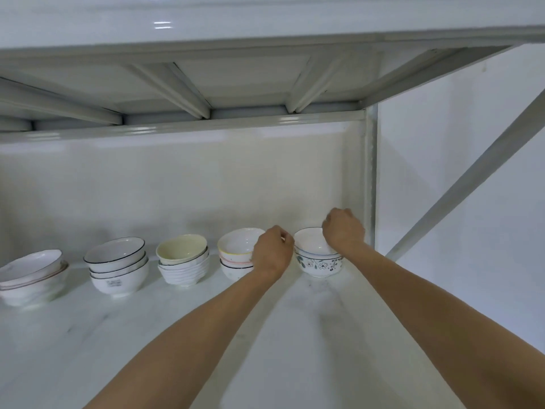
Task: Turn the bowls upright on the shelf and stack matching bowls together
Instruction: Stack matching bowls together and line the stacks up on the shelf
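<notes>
Our right hand (343,228) grips the rim of the flower bowl (320,259). It sits upright with another bowl inside. Our left hand (272,250) is curled beside it; we cannot tell if it holds anything.

Your two forearms are in view, both bare from lower frame edge to wrist: no sleeves, cuffs or gloves visible. Left hand (272,249), at roughly 12 o'clock from frame centre, carries no ring, watch or band that shows. Right hand (343,228), at about 1 o'clock, is likewise unadorned at the wrist. Fingernails are too small and blurred to record. No markings or tape seen on either arm.
</notes>
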`<state>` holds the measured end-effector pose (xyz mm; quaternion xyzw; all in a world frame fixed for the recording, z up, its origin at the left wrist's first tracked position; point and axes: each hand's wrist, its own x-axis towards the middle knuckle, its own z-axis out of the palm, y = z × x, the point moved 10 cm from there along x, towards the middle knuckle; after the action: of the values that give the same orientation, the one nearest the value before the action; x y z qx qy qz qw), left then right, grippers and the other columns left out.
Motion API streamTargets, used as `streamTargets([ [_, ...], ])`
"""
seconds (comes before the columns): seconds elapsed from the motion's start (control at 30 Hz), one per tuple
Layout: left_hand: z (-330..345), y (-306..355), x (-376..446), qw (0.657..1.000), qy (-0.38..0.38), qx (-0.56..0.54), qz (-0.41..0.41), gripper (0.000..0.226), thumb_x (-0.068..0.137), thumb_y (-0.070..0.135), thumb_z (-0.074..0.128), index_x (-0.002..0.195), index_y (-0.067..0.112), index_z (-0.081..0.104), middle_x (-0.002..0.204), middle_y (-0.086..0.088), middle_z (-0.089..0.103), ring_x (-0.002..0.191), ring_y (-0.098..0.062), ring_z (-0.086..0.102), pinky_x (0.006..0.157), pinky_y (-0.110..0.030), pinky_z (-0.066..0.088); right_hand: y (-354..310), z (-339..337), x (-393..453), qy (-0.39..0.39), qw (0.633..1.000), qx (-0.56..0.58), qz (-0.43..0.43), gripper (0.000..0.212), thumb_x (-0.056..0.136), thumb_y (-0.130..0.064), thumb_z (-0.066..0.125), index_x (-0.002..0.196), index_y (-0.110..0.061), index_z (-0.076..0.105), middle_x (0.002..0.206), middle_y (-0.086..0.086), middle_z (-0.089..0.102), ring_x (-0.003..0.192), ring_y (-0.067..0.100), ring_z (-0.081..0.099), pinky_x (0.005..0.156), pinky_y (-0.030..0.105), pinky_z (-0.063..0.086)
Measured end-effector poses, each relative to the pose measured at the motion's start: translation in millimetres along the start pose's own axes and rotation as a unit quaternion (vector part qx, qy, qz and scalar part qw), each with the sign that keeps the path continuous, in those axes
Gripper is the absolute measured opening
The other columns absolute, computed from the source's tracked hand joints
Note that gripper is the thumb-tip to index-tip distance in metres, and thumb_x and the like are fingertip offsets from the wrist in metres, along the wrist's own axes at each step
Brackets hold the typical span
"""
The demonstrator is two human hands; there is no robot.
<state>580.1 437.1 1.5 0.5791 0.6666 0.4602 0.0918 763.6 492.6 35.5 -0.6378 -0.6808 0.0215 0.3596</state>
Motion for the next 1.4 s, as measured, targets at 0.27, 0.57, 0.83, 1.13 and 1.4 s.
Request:
streamTargets([
  [0.27,-83,-40,-17,0.984,0.093,-0.153,0.003,0.028,0.096,0.025,0.048,0.084,0.005,0.063,0.06,-0.002,0.062,0.051,-0.017,0.054,0.06,-0.041,0.053,-113,27,-37,-0.095,0.981,0.112,-0.124,0.025,0.095,-0.022,0.047,0.11,-0.015,0.067,0.116,0.004,0.066,0.107,0.025,0.061,0.086,0.028,0.044],
  [0.57,-197,-162,-46,0.926,0.183,-0.285,-0.17,0.019,0.097,0.02,0.04,0.094,0.007,0.053,0.071,-0.003,0.054,0.045,-0.017,0.044,0.045,-0.024,0.033,-222,106,-120,-0.31,0.908,0.262,-0.102,0.014,0.096,-0.019,0.049,0.092,-0.013,0.061,0.08,0.008,0.068,0.062,0.018,0.063,0.065,0.029,0.054],
  [0.83,-315,-263,-77,0.944,0.186,-0.192,-0.195,0.027,0.096,0.021,0.041,0.104,0.001,0.057,0.079,-0.01,0.056,0.051,-0.02,0.049,0.047,-0.026,0.037,-357,187,-203,-0.473,0.836,0.25,-0.119,0.025,0.099,-0.023,0.041,0.107,-0.006,0.057,0.085,0.009,0.066,0.062,0.017,0.063,0.056,0.024,0.049],
  [1.13,-447,-403,-98,0.886,0.235,-0.225,-0.331,0.072,0.086,0.064,0.049,0.133,0.01,0.041,0.121,0.001,0.042,0.078,-0.033,0.071,0.077,-0.034,0.058,-472,265,-253,-0.468,0.813,0.344,-0.035,0.052,0.095,-0.051,0.039,0.132,-0.014,0.041,0.104,0.0,0.049,0.096,0.025,0.068,0.072,0.028,0.052],
  [1.4,-504,-503,-47,0.873,0.169,-0.325,-0.323,0.102,0.058,0.088,0.052,0.13,0.016,0.048,0.122,-0.011,0.061,0.101,-0.036,0.066,0.068,-0.044,0.058,-484,316,-256,-0.417,0.788,0.433,0.132,0.082,0.081,-0.073,0.047,0.139,-0.017,0.031,0.119,0.0,0.045,0.093,0.027,0.07,0.092,0.04,0.055],
])
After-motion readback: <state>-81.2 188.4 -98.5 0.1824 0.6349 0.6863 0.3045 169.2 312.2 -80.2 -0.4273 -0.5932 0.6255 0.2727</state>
